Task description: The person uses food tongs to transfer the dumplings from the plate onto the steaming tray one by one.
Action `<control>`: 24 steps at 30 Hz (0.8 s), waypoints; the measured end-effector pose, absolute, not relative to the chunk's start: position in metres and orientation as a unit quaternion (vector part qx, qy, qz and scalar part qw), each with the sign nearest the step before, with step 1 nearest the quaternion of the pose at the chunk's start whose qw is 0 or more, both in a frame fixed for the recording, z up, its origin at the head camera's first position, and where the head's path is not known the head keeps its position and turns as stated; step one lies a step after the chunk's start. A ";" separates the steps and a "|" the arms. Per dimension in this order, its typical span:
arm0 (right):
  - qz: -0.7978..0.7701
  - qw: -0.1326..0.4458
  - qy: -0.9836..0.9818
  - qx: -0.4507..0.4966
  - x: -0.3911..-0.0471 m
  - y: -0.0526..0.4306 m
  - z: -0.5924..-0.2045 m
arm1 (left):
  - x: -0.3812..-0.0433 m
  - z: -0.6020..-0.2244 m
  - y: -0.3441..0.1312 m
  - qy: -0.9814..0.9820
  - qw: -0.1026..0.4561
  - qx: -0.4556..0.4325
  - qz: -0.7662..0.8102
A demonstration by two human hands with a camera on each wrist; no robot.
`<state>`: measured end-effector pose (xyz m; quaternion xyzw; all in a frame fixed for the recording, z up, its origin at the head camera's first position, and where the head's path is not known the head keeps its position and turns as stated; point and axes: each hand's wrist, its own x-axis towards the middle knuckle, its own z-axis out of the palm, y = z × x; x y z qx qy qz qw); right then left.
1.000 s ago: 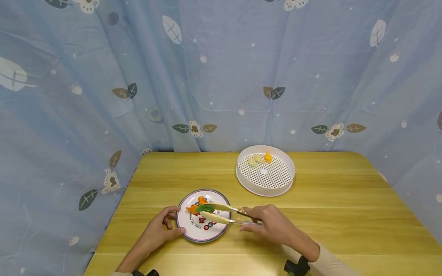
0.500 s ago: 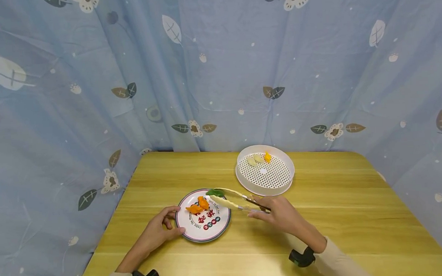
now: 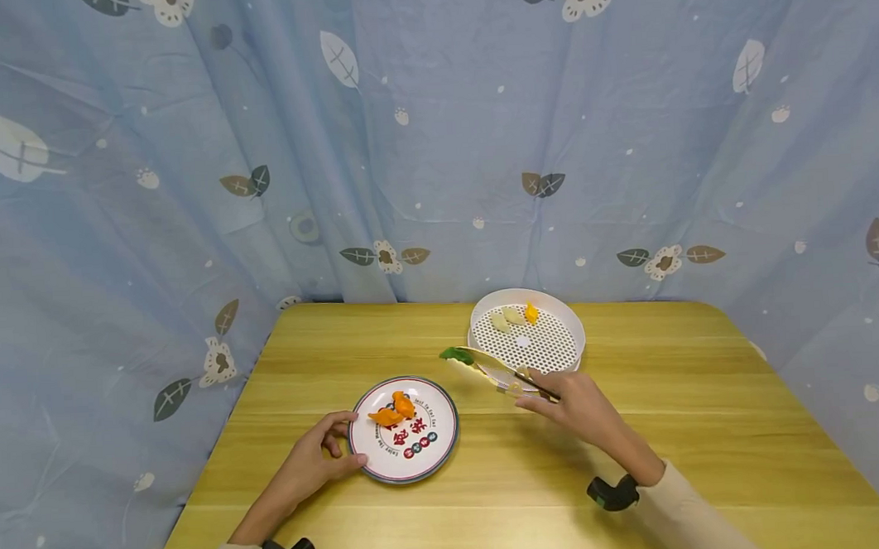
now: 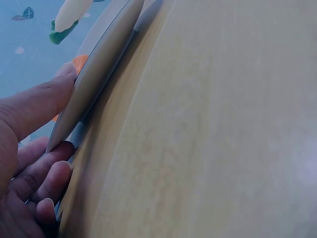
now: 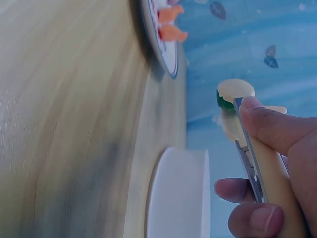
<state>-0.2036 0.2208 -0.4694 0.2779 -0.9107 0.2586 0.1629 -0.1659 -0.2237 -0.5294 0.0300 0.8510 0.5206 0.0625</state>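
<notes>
My left hand (image 3: 313, 455) holds the left rim of a round white plate (image 3: 443, 447), thumb on top and fingers at its underside in the left wrist view. Two orange dumpling-like pieces (image 3: 393, 411) lie on the plate. My right hand (image 3: 582, 408) grips tongs (image 3: 498, 373) with cream-coloured tips. Pinched in those tips is a green dumpling-like piece (image 3: 455, 356), held above the table between the plate and a white perforated tray (image 3: 578, 333). The right wrist view shows the green piece (image 5: 224, 102) partly hidden behind a tong tip.
Inside the round tray sit two pale dumpling-like pieces (image 3: 507, 317) and one yellow-orange piece (image 3: 532, 313). Both stand toward the back of the wooden table (image 3: 684, 394). A blue patterned curtain (image 3: 447, 141) hangs around the table's back and sides.
My right hand has lifted the green piece off the plate with the tongs and carried it rightward and away from me, toward the tray. The left hand and plate have stayed put.
</notes>
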 end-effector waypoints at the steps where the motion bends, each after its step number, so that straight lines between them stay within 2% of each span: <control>1: 0.256 0.163 -0.913 0.273 -0.205 0.223 -0.470 | -0.166 -0.529 -0.224 0.851 0.063 0.030 0.521; 24: 0.237 0.152 -0.944 0.173 -0.231 0.254 -0.480 | -0.166 -0.529 -0.223 0.851 0.063 0.031 0.521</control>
